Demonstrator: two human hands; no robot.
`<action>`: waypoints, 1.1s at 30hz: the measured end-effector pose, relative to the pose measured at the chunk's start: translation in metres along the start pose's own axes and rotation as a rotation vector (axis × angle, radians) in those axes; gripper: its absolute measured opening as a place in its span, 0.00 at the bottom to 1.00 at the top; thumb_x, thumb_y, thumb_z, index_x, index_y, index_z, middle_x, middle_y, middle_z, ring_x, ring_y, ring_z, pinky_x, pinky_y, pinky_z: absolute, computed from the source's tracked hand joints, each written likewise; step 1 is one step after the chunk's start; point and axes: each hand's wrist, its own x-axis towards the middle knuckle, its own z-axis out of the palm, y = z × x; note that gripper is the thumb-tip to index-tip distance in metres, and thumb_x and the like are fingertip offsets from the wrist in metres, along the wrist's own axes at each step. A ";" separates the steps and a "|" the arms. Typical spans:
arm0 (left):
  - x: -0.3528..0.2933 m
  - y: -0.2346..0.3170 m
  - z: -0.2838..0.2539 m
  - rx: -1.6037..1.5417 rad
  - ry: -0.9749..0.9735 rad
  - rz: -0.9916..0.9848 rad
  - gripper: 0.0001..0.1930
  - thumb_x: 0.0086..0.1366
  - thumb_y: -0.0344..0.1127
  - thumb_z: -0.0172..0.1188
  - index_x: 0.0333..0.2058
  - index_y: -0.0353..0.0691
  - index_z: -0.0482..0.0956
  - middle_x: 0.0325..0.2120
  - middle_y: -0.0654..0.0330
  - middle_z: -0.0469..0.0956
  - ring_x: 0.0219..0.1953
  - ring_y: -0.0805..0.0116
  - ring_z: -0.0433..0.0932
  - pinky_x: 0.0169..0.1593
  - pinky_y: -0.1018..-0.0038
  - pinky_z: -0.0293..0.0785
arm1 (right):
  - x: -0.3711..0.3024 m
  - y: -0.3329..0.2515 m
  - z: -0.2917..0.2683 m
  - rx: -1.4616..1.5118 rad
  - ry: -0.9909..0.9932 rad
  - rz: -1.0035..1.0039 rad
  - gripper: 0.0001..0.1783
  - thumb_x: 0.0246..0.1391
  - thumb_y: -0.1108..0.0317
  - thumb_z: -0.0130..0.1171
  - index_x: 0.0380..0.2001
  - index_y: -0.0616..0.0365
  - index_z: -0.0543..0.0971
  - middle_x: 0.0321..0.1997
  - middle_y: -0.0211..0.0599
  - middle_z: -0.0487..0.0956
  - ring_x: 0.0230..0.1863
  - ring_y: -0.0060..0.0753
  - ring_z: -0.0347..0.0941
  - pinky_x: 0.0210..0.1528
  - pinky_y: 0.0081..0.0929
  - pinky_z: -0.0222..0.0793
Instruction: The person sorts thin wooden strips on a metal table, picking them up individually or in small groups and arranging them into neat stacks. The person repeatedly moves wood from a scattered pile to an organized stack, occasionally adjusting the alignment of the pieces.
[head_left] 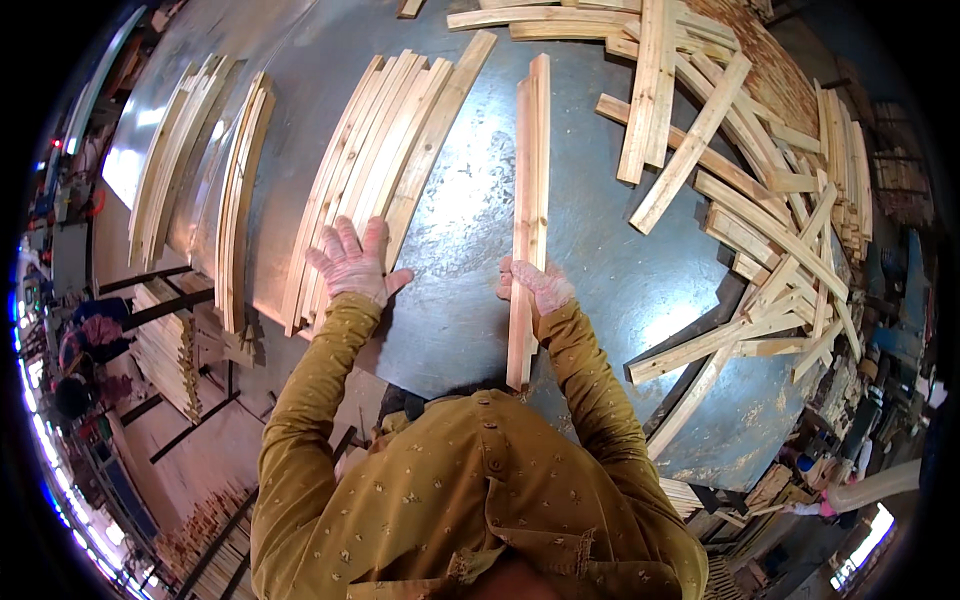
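My left hand (354, 262) lies flat, fingers spread, on the near end of a row of wooden slats (366, 150) laid side by side on the metal tabletop. One slat at that row's right edge (440, 125) sticks out farther at the far end. My right hand (540, 287) is closed around the near part of a pair of wooden slats (531, 180), which point away from me and reach past the table's near edge. Fingertips show on their left side, the rest of the hand on their right.
A loose, crisscrossed heap of slats (740, 150) covers the table's right side. Two narrow bundles, one farther left (180, 150) and one nearer (243, 200), lie on the left. Below the left edge a stack of slats (165, 350) rests on dark bars. More slats (205, 535) stand lower left.
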 end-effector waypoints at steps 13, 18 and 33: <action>-0.013 -0.066 0.069 -0.307 0.336 0.352 0.51 0.61 0.67 0.53 0.69 0.33 0.48 0.68 0.34 0.49 0.71 0.35 0.45 0.71 0.42 0.37 | 0.067 0.014 0.154 -1.595 -0.323 0.218 0.53 0.63 0.32 0.37 0.72 0.67 0.40 0.62 0.58 0.72 0.64 0.49 0.69 0.67 0.41 0.63; -0.016 -0.054 0.064 -0.176 0.209 0.257 0.53 0.60 0.68 0.52 0.70 0.33 0.46 0.69 0.32 0.45 0.72 0.33 0.40 0.72 0.42 0.32 | 0.122 -0.131 0.066 -1.626 0.693 -0.350 0.59 0.55 0.36 0.58 0.74 0.59 0.40 0.77 0.57 0.43 0.78 0.54 0.39 0.77 0.45 0.35; 0.059 0.186 -0.015 -2.189 -0.889 0.409 0.31 0.70 0.52 0.51 0.61 0.32 0.63 0.41 0.55 0.75 0.40 0.65 0.74 0.38 0.74 0.73 | 0.024 -0.072 -0.063 0.406 -0.392 -0.242 0.37 0.52 0.36 0.61 0.49 0.61 0.73 0.36 0.39 0.78 0.33 0.33 0.76 0.36 0.32 0.76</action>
